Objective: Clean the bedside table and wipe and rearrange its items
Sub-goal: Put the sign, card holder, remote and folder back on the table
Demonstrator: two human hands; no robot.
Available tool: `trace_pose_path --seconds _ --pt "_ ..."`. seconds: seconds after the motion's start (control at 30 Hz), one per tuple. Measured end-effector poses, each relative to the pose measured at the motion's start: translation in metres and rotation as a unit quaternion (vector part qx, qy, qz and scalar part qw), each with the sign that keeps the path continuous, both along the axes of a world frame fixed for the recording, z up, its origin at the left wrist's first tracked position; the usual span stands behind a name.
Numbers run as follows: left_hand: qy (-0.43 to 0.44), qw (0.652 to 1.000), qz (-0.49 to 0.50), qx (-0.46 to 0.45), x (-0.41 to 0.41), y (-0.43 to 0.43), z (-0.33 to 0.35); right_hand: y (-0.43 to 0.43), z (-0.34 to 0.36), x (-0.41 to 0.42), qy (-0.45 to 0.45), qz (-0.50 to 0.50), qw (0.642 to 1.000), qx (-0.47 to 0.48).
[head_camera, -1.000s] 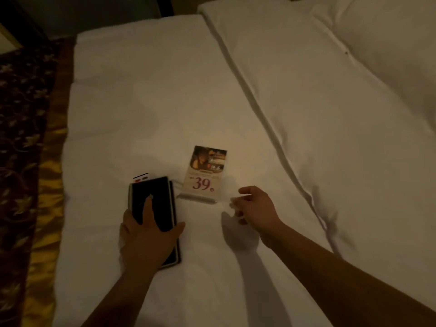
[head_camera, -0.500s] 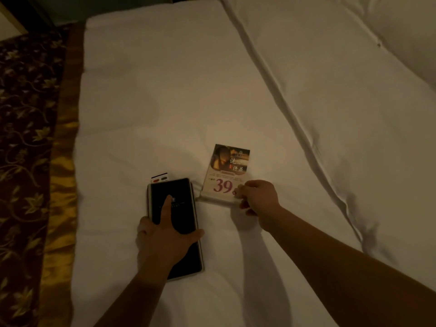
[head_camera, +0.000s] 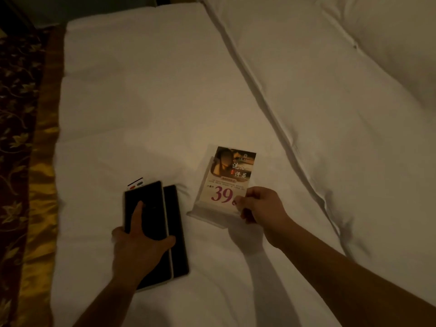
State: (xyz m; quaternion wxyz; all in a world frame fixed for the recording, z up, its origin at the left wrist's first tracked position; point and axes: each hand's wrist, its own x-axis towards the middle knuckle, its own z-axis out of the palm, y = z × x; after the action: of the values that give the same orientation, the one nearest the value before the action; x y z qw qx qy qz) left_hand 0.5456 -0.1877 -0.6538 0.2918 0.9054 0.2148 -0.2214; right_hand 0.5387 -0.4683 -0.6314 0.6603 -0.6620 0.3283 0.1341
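Two flat black folders [head_camera: 173, 223] lie stacked on the white bed sheet [head_camera: 146, 109], the top one shifted left of the lower one. My left hand [head_camera: 139, 246] grips the top folder, thumb on its right edge and a finger stretched over its cover. A small white remote [head_camera: 135, 183] with red and dark buttons peeks out at the folders' far end. To the right stands a clear acrylic card stand [head_camera: 224, 185] with a "39" price card. My right hand [head_camera: 262, 206] pinches its lower right corner.
A thick white duvet [head_camera: 342, 102] covers the right side of the bed, its folded edge running diagonally. A gold and dark floral bed runner [head_camera: 26, 161] hangs along the bed's left side. The bedside table is out of view.
My right hand reached the card stand and took hold of its corner. The top folder has slid left off the lower one under my left hand. The camera moved closer.
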Motion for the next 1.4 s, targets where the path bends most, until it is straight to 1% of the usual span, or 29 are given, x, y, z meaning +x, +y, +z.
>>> trace_pose_path --seconds 0.2,0.37,0.43,0.53,0.67,0.73,0.8,0.87,0.93,1.0,1.03,1.17,1.4 --pt "-0.026 0.990 0.049 -0.128 -0.014 -0.021 0.020 -0.024 0.008 -0.030 -0.007 -0.007 1.000 0.008" --pt "-0.051 0.980 0.008 -0.194 -0.026 -0.053 0.037 -0.049 0.019 -0.053 -0.040 -0.031 0.999 0.010" --pt "-0.053 0.980 0.001 -0.191 -0.029 -0.065 0.035 -0.062 0.022 -0.062 -0.051 -0.050 0.997 0.006" --pt "-0.044 0.989 -0.022 -0.138 -0.039 -0.085 0.026 -0.077 0.023 -0.078 -0.050 -0.077 0.996 0.003" --pt "-0.074 0.991 -0.053 -0.098 -0.048 -0.095 0.011 -0.085 0.014 -0.096 -0.038 -0.065 0.997 0.006" --pt "-0.083 0.991 -0.021 -0.103 -0.049 -0.093 0.003 -0.085 0.009 -0.101 -0.039 -0.065 0.997 0.008" --pt "-0.068 0.987 0.037 -0.141 -0.046 -0.090 0.000 -0.083 0.008 -0.103 -0.043 -0.073 0.996 0.013" --pt "-0.034 0.971 0.108 -0.210 -0.042 -0.087 0.001 -0.080 0.010 -0.104 -0.048 -0.076 0.996 0.016" --pt "0.023 0.937 0.180 -0.299 -0.038 -0.085 0.002 -0.077 0.012 -0.105 -0.049 -0.071 0.996 0.017" --pt "0.067 0.901 0.206 -0.375 -0.037 -0.085 0.004 -0.075 0.013 -0.105 -0.050 -0.067 0.996 0.015" --pt "0.075 0.890 0.207 -0.398 -0.037 -0.086 0.004 -0.074 0.014 -0.104 -0.051 -0.067 0.996 0.012" --pt "0.050 0.878 0.187 -0.438 -0.043 -0.091 0.005 -0.076 0.015 -0.103 -0.053 -0.082 0.995 0.008" --pt "0.010 0.870 0.146 -0.470 -0.050 -0.113 0.021 -0.101 0.029 -0.117 -0.075 -0.096 0.993 0.005"
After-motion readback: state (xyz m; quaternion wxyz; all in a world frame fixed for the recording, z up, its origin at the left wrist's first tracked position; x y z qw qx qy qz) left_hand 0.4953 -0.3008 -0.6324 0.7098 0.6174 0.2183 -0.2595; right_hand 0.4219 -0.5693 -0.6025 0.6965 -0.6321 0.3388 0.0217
